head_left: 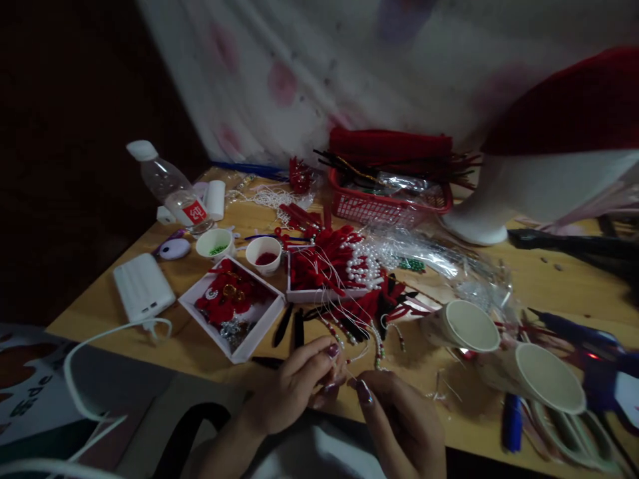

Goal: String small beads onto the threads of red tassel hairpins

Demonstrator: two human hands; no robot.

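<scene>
My left hand [303, 378] is closed in a pinch at the table's front edge, fingertips pressed together. Just to its right, my right hand [399, 416] pinches with thumb and forefinger. A thin pale thread [351, 374] runs between the two sets of fingertips; its ends are hidden in the fingers. Right beyond the hands lie beaded strings [378, 346] with small red, green and white beads. Their loose white threads trail over a white box [327, 295] packed with red fuzzy stems and white pearl beads [367, 263].
On the left stand an open box [269, 319] of red flowers, a green-bead cup [213, 241], a red-bead cup [263, 251], a power bank [142, 286] and a bottle [172, 189]. Two cups [472, 326], a glue gun [589, 349] and scissors [574, 432] are right. Behind is a red basket [369, 205].
</scene>
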